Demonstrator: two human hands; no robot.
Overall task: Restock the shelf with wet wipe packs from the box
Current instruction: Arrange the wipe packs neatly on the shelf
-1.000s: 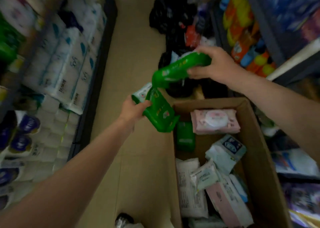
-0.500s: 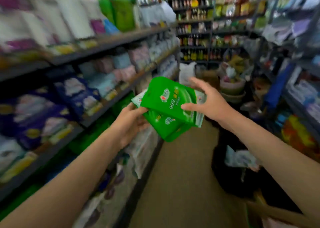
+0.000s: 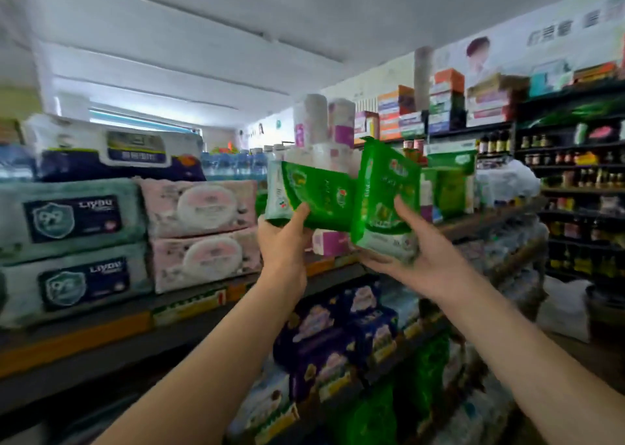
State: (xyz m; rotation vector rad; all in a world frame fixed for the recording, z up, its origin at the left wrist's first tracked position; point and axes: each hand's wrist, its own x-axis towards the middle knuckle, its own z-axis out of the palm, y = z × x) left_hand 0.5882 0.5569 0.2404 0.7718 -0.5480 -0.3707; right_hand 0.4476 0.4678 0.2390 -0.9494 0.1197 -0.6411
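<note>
Fingers of left hand (image 3: 284, 238) and right hand (image 3: 422, 258) each clamped on a green wipe pack (image 3: 318, 201), (image 3: 385, 190).

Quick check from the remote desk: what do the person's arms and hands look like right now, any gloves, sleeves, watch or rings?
Both forearms are bare as far as the frame shows, with no sleeve edge in view. The left hand and right hand wear no gloves. No watch, bracelet or band shows at either wrist, and no ring is visible on the fingers, though the picture is a little blurred.
</note>
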